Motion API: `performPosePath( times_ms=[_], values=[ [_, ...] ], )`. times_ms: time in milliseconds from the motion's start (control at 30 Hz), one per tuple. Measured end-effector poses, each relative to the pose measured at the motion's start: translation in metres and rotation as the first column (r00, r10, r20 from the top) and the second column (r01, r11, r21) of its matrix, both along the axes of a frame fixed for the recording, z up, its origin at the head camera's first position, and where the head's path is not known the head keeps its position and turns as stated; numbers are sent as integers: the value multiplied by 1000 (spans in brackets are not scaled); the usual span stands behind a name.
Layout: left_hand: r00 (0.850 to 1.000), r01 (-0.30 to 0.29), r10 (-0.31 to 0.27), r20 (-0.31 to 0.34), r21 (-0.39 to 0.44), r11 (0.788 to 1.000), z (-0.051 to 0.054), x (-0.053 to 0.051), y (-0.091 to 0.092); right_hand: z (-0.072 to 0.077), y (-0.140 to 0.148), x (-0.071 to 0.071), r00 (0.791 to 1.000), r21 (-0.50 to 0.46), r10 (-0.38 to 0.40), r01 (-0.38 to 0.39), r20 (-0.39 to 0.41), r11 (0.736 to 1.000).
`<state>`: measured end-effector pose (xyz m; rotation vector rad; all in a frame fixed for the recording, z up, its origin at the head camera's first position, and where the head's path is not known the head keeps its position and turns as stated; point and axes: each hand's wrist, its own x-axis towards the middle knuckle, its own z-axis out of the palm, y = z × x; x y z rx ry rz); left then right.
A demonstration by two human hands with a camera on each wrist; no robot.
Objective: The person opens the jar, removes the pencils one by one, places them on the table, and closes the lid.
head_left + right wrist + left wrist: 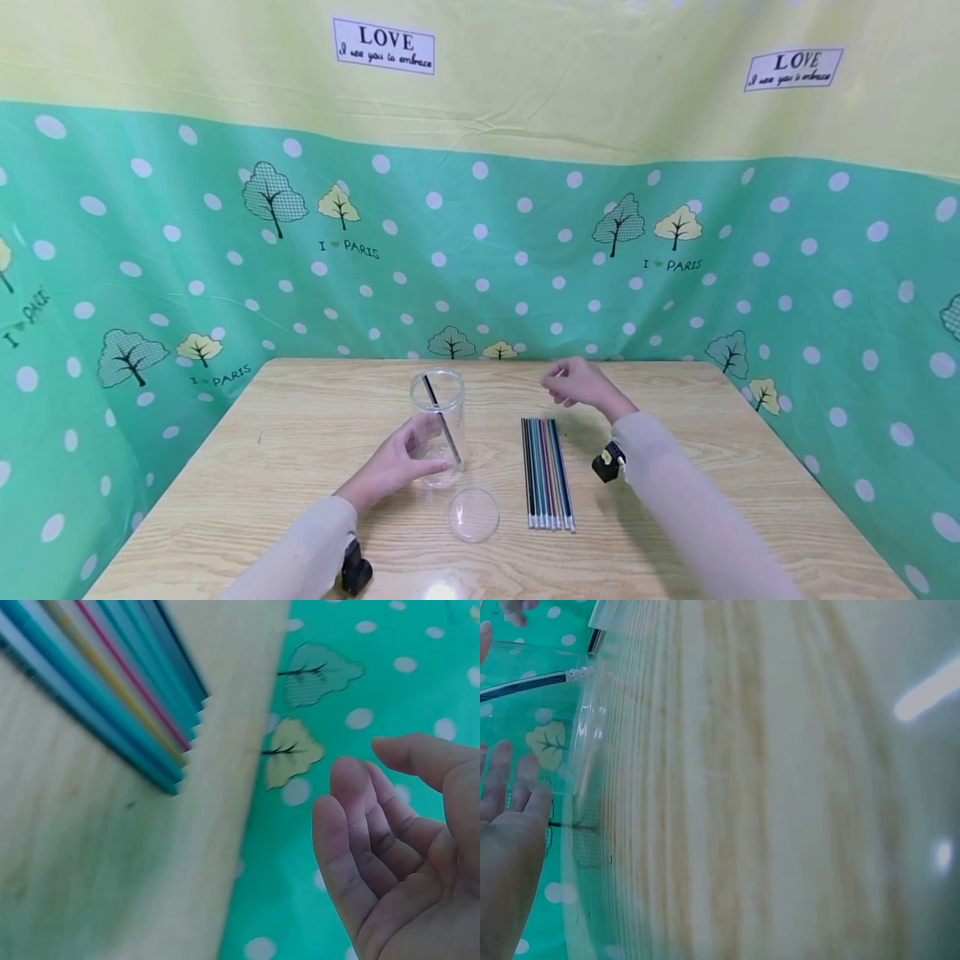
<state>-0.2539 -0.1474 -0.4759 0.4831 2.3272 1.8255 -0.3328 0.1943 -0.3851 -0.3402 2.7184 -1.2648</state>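
A clear cylindrical jar (457, 429) stands upright on the table, with one dark pencil (441, 417) leaning inside. My left hand (397, 460) holds the jar low on its left side, thumb in front and fingers around the back. The left wrist view shows the fingers (514, 791) by the clear wall and the pencil's silver end (577, 673) at the jar's bottom. Several pencils (546, 475) in different colours lie side by side to the right. Beyond their far ends my right hand (581, 383) hovers, fingers loosely bent, holding nothing.
A round clear lid (474, 514) lies flat on the wooden table (300, 433), between the jar and the pencils and nearer to me. A green and yellow curtain (480, 275) hangs behind the table's far edge and along both sides.
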Motion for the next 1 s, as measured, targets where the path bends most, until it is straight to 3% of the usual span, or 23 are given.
performPosePath(
  times_ms=[267,533,767,1000],
  values=[
    [1000,-1,1,-5,-14,1000,1,0,1,32,-24,13,993,25,76,-74,-88,997],
    [1000,-2,2,-5,-18,1000,2,1,1,61,-50,30,971,71,159,-149,-176,986],
    [1000,-3,3,3,-14,1000,2,2,1,74,-71,39,947,110,210,-188,-245,976],
    [1000,-7,7,2,-15,1000,2,1,1,81,-94,48,903,119,296,-272,-311,955]
  ],
)
